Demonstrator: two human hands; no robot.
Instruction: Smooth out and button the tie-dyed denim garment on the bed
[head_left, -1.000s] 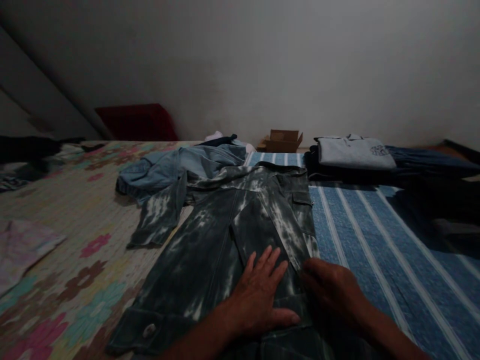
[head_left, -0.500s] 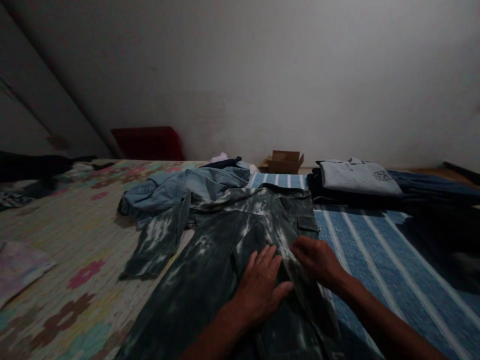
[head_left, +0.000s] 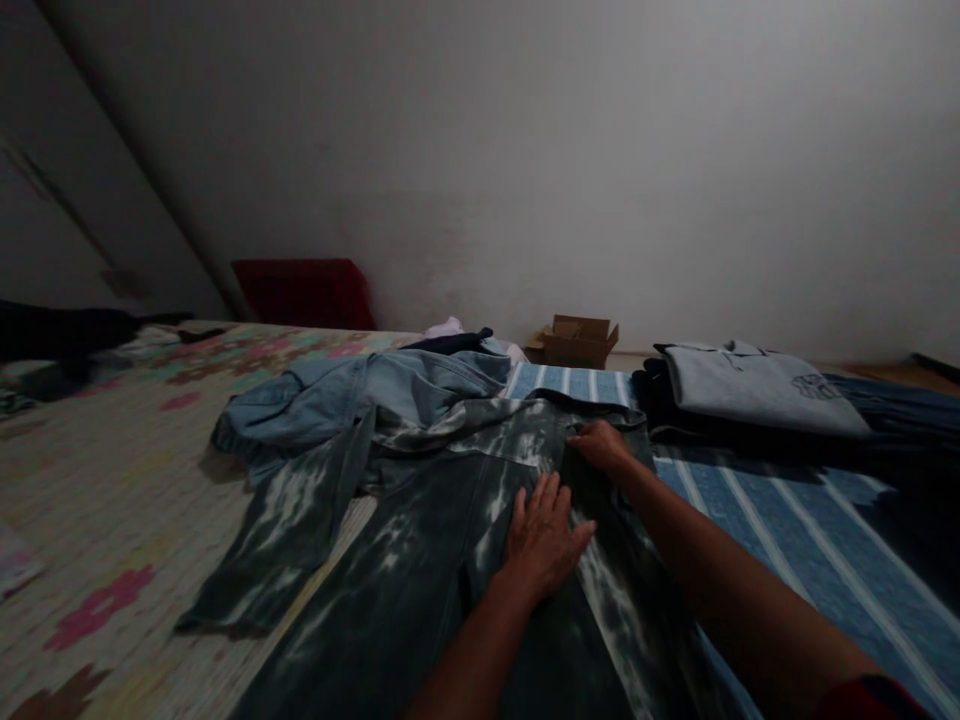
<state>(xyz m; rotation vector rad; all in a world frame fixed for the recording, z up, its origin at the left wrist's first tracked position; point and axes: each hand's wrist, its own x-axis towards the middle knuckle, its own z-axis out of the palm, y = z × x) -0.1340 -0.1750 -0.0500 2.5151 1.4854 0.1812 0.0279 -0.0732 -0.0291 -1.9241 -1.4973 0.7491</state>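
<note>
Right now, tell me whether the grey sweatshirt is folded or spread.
Folded: the grey sweatshirt lies as a neat flat rectangle on a dark clothes stack.

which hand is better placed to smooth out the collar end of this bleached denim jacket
Probably the right hand: it already lies at the collar end of the bleached denim jacket, fingers on the cloth. The left hand lies flat nearer the jacket's middle, pinning the folded panel down.

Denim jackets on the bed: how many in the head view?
2. Dark bleached denim jacket spread flat under left hand and right hand; light blue denim jacket crumpled behind it. More could be hidden in the far dark piles.
</note>
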